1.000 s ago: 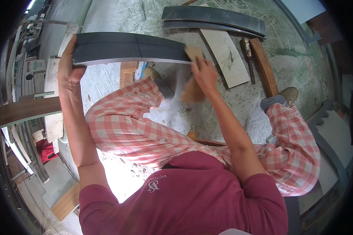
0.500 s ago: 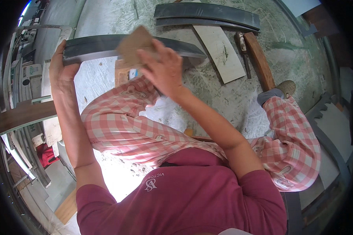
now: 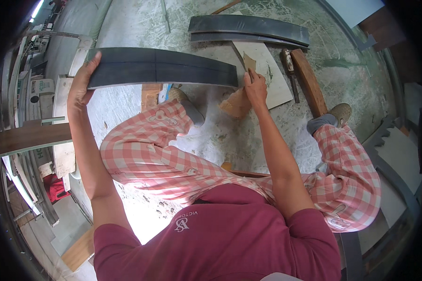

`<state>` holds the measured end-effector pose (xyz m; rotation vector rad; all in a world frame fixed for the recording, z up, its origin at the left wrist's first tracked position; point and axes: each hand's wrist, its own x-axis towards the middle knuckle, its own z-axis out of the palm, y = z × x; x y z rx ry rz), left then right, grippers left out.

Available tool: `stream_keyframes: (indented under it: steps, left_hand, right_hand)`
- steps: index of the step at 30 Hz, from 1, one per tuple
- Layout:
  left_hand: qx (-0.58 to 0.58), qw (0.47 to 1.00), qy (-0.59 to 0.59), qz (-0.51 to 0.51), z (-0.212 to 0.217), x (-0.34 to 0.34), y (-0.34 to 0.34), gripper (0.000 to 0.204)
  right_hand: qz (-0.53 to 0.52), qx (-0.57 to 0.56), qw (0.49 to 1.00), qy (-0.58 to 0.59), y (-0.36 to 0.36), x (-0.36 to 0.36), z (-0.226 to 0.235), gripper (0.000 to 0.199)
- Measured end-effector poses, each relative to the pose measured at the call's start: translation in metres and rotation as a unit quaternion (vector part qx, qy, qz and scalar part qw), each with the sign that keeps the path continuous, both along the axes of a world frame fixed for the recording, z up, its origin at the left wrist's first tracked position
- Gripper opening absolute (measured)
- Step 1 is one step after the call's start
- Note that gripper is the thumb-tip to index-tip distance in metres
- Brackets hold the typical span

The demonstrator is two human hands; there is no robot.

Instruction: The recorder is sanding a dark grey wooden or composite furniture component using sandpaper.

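Observation:
My left hand (image 3: 83, 79) is closed round the left end of a dark grey, slightly curved board (image 3: 183, 69), which is held up off the floor. Its broad dark face shows, with thin lines marked across it. Between the fingers of my right hand (image 3: 256, 89), a brown sheet of sandpaper (image 3: 237, 104) is pinched. The sheet is bent, with part sticking out above the fingers and a larger flap hanging below. This hand is just beyond the board's right end, apart from it.
More dark curved boards (image 3: 248, 23) lie at the far side, over a pale plank (image 3: 277, 82). Right of that are a dark-handled hand tool (image 3: 291, 70) and a reddish-brown wooden beam (image 3: 308, 82). Stacked boards and strips (image 3: 28, 136) crowd the left side.
My right hand with the sandpaper has moved right, off the board to beyond its right end. The board has tilted, so more of its broad face shows.

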<state>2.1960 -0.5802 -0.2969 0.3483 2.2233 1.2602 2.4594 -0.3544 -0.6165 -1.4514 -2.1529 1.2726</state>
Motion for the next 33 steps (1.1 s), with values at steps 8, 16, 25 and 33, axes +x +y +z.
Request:
stream_keyframes:
  steps: [8, 16, 25, 33]
  left_hand:
    - [-0.029, 0.970, 0.188, -0.148, 0.034, 0.057, 0.005, 0.047]
    - [-0.020, 0.950, 0.220, -0.220, 0.046, 0.081, 0.018, 0.042]
    - [-0.047, 0.949, 0.237, -0.204, 0.051, 0.067, 0.003, 0.041]
    - [-0.032, 0.961, 0.247, -0.124, 0.040, 0.044, 0.004, 0.042]
  right_hand:
    - [0.010, -0.070, 0.970, 0.230, 0.018, -0.017, 0.055, 0.042]
    - [0.186, -0.045, 0.897, 0.399, -0.021, -0.029, 0.200, 0.044]
    - [0.246, 0.274, 0.881, 0.298, -0.062, -0.045, 0.188, 0.038]
    - [0.146, -0.116, 0.982, -0.014, -0.007, 0.025, -0.056, 0.048]
